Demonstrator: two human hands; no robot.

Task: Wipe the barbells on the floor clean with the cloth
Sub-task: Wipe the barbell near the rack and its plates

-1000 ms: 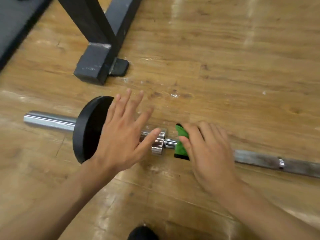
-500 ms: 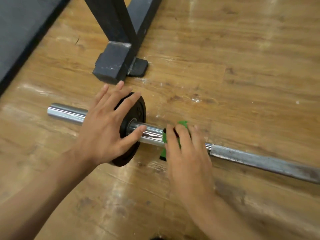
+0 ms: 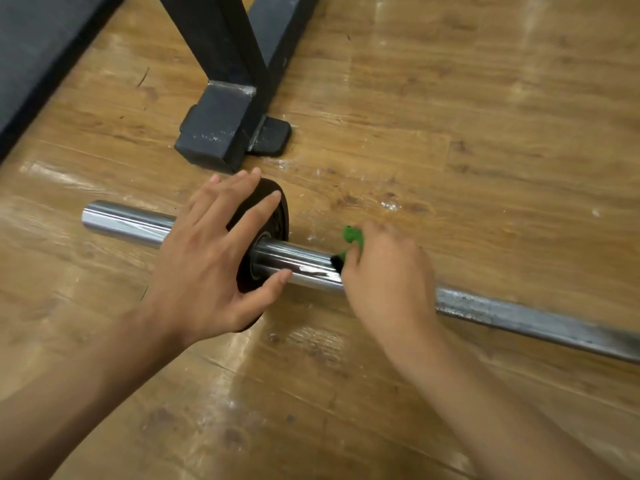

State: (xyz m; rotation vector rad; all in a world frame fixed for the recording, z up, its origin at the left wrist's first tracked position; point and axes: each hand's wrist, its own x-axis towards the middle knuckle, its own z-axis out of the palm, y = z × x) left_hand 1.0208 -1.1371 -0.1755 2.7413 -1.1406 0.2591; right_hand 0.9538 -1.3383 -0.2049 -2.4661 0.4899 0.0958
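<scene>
The barbell (image 3: 304,268) lies flat on the wooden floor (image 3: 485,133), running from the left towards the near right, where it passes out of view. Its chrome sleeve (image 3: 124,221) occupies the left portion and is bright, with pale streaks close to the cloth; the duller grey shaft (image 3: 526,318) continues to the right. One black weight plate (image 3: 278,220) sits on the sleeve, standing on edge, with bare chrome on either side of it. The green cloth (image 3: 354,237), dark along one edge, is wrapped over the barbell at the right end of the sleeve. Your right hand (image 3: 388,282) covers it there: the grip is closed, fingers curled down over cloth and bar together, and only a little green shows past the fingertips on the far side. The hand is slightly blurred. Your left hand (image 3: 207,268) rests on the plate with its grip apart, fingers straight and spread across the plate's top, and the thumb reaches to the near side of the sleeve. Just beyond the plate, on the far side, stands the black foot of a steel frame (image 3: 216,129) with a small rubber pad (image 3: 273,136) beside it. A dark mat (image 3: 45,46) fills the far left corner.
</scene>
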